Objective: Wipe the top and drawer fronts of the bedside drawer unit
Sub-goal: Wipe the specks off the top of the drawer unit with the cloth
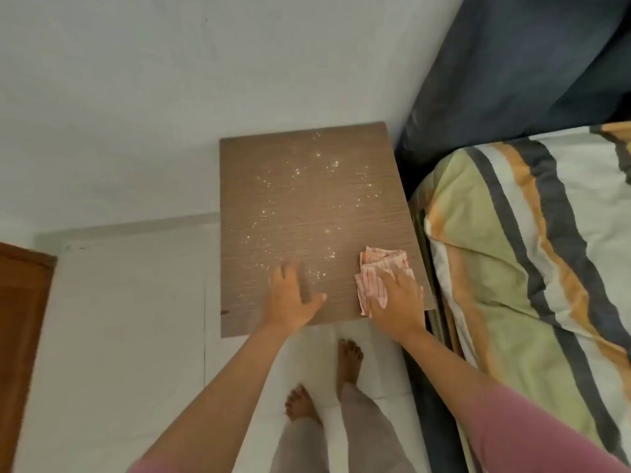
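The bedside drawer unit's brown wood-grain top (300,206) fills the middle of the view, seen from above, sprinkled with small shiny droplets. A crumpled white cloth with red stripes (379,271) lies at its near right corner. My right hand (397,298) presses flat on the cloth, fingers straight. My left hand (290,295) rests open on the top near the front edge, left of the cloth, thumb spread. The drawer fronts are hidden below the top.
A bed with a striped green, orange and grey cover (532,254) stands tight against the unit's right side, a dark blue headboard (512,70) behind it. A white wall runs behind the unit. My bare feet (348,360) stand on the white tiled floor; a brown door (20,319) is at far left.
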The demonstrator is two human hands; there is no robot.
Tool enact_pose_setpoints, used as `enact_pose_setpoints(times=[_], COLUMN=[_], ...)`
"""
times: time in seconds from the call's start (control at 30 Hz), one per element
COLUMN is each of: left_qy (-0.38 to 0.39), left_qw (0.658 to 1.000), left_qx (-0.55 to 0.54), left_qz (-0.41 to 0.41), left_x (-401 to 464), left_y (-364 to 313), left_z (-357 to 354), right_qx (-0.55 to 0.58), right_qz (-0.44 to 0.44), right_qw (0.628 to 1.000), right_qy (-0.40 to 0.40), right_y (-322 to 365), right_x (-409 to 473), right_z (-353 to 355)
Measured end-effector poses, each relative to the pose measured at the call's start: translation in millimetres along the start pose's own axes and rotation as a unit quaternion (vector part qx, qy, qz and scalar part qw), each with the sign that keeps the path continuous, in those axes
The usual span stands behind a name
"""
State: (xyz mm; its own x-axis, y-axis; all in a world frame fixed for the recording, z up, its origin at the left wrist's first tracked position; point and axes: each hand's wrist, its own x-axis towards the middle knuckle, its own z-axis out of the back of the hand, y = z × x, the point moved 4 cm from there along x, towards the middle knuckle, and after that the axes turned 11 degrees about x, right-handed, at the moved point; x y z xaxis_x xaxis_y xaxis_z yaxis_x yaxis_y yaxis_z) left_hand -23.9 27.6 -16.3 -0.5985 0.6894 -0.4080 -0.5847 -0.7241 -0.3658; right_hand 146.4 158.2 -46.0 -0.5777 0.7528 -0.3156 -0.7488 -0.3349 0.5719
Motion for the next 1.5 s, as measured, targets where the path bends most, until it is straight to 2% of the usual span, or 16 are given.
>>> enact_pose_setpoints(times=[0.03, 0.13, 0.33, 0.53, 0.7, 0.9, 1.0, 1.2, 1.33, 1.5], left_qy=[0.013, 0.026, 0.075, 0.056, 0.038, 0.031, 0.028, 0.124, 0.137, 0.141], left_qw=[1.000, 0.997, 0.983, 0.986, 0.987, 0.984, 0.982, 0.973, 0.970, 0.970], left_qx=[0.016, 0.065, 0.168, 0.157, 0.150, 0.168, 0.184, 0.195, 0.199, 0.199], left_qz=[0.001, -0.012, -0.021, -0.025, -0.046, -0.053, -0.042, 0.011, 0.019, 0.021], left_x=[7.8, 30.5, 66.9, 70.1, 82.1, 153.5, 193.4, 233.1, 234.7, 237.3], left_y=[-0.5, -0.9, 14.0, 19.3, 13.3, -4.1, -14.0, -19.1, -18.7, -18.9], left_z=[-9.6, -33.0, -72.0, -77.1, -63.1, -33.7, -20.7, -23.1, -25.8, -25.3], right_qx=[-0.030, -0.116, -0.168, -0.033, 0.112, 0.153, 0.135, 0.057, 0.008, -0.115], right_qz=[-0.022, 0.014, 0.048, 0.071, 0.046, 0.104, 0.132, 0.150, 0.108, 0.057], right_qw=[0.999, 0.992, 0.982, 0.996, 0.992, 0.978, 0.978, 0.982, 0.992, 0.991], right_qy=[0.029, 0.038, 0.070, 0.031, -0.020, -0.091, -0.091, -0.099, -0.068, -0.046], right_y=[-9.3, -27.3, -55.5, -51.2, -41.6, -13.5, -4.0, 17.7, 15.8, 17.8], right_x=[4.5, 20.9, 48.5, 64.1, 83.2, 160.7, 222.3, 330.6, 386.6, 398.0], right_z=[-6.0, -17.6, -42.3, -45.4, -27.0, 17.0, 30.9, 48.6, 44.5, 27.2])
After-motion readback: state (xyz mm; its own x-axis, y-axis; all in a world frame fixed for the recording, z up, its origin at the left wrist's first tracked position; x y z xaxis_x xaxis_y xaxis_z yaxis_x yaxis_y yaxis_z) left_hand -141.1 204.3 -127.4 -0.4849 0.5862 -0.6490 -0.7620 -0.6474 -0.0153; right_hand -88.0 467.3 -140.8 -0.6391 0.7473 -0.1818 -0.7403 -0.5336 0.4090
